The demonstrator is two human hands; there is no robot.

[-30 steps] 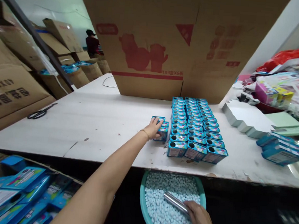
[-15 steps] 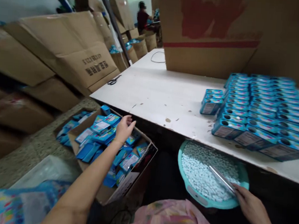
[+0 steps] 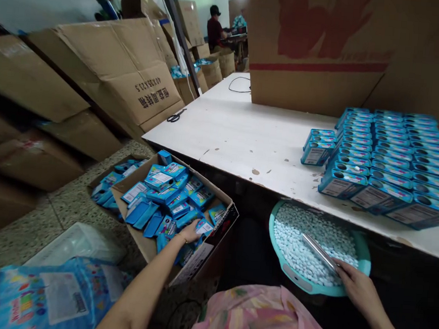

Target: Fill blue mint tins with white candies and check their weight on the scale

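Note:
My left hand (image 3: 190,231) is down in an open cardboard carton (image 3: 145,247) at its near right side. Its fingers close on a small blue box (image 3: 204,227) with a white label; the fingertips are partly hidden. Many similar blue boxes (image 3: 164,195) lie loose around it. On the right, my right hand (image 3: 352,281) grips the lower end of a slim, shiny metal tube (image 3: 319,251). The tube's far end rests on small pale-blue, pellet-like pieces (image 3: 298,231). These fill a turquoise basin (image 3: 274,240) below the table edge.
Rows of upright blue boxes (image 3: 391,157) stand on the white table (image 3: 245,131), beside a small separate pair (image 3: 317,147). Black scissors (image 3: 175,115) lie at its left edge. A large carton (image 3: 305,85) stands behind. Stacked cartons (image 3: 109,59) fill the left. Another person (image 3: 215,32) sits far back.
My left hand has moved down and nearer within the carton, from hovering above the boxes to holding one. My right hand keeps the metal tube over the basin. The view has shifted slightly.

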